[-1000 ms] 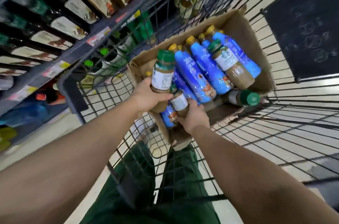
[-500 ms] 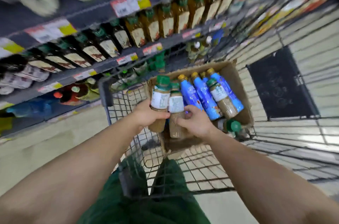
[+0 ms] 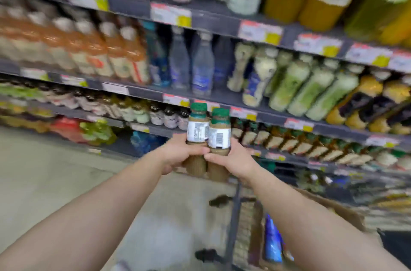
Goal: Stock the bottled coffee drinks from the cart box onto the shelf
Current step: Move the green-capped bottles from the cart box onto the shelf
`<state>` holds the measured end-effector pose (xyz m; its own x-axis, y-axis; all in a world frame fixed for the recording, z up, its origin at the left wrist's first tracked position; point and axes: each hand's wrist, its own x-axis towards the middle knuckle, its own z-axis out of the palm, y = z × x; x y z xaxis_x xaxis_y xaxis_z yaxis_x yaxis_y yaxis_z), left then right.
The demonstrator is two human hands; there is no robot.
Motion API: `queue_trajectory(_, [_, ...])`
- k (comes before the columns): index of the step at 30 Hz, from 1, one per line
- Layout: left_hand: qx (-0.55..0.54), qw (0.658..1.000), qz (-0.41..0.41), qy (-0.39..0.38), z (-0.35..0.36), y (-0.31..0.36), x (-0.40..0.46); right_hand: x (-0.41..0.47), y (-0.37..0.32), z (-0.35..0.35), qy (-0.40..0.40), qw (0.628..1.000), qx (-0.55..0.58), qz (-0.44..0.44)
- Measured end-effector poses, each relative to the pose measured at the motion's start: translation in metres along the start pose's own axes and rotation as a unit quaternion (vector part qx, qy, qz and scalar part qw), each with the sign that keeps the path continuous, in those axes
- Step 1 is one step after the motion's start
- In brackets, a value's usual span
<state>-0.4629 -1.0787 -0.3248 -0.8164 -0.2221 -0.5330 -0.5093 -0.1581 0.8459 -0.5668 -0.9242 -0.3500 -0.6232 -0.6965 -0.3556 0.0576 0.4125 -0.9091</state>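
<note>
Two brown coffee bottles with green caps and white labels stand upright side by side in front of the shelves. My left hand (image 3: 178, 155) grips the left bottle (image 3: 198, 130) around its lower half. My right hand (image 3: 235, 159) grips the right bottle (image 3: 219, 135) the same way, and the two bottles touch. Behind them, a shelf row (image 3: 289, 144) holds several similar green-capped brown bottles. The cardboard cart box (image 3: 333, 206) is at the lower right, with a blue bottle (image 3: 272, 239) showing inside it.
Dark shelving (image 3: 200, 95) packed with blurred drink bottles fills the upper view, with price tags (image 3: 260, 30) along the edges. The cart's wire frame (image 3: 233, 226) stands below my right arm. Pale floor (image 3: 55, 170) lies to the left.
Both hands have lifted the two coffee bottles out of the cart box and up toward the shelves. My view has swung upward from the cart to the shelving.
</note>
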Motion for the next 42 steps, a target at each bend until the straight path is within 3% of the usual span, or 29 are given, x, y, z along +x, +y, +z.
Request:
queue_trajectory(9, [-0.051,0.979,0.085,0.176,-0.273,0.013,-0.164,0.046,-0.194,0.253,-0.140,0.980,-0.025,-0.140])
queue_trajectory(16, [-0.082,0.933,0.166,0.310,-0.388,0.041,-0.225,0.080,-0.310,0.345,-0.163,0.965,-0.023,-0.206])
queue_trajectory(21, [-0.084,0.905,0.179,0.375,-0.455,0.064,-0.231,0.112,-0.367,0.382,-0.164,0.957,0.004,-0.239])
queue_trajectory(28, [-0.052,0.879,0.233,0.414,-0.539,0.128,-0.199,0.197,-0.440,0.396,-0.092,0.946,-0.013,-0.311])
queue_trajectory(36, [-0.041,0.871,0.280,0.402,-0.619,0.198,-0.143,0.305,-0.518,0.387,0.011,0.937,-0.040,-0.347])
queue_trajectory(42, [-0.033,0.870,0.311,0.381,-0.670,0.224,-0.108,0.363,-0.538,0.402,0.117,0.920,-0.090,-0.363])
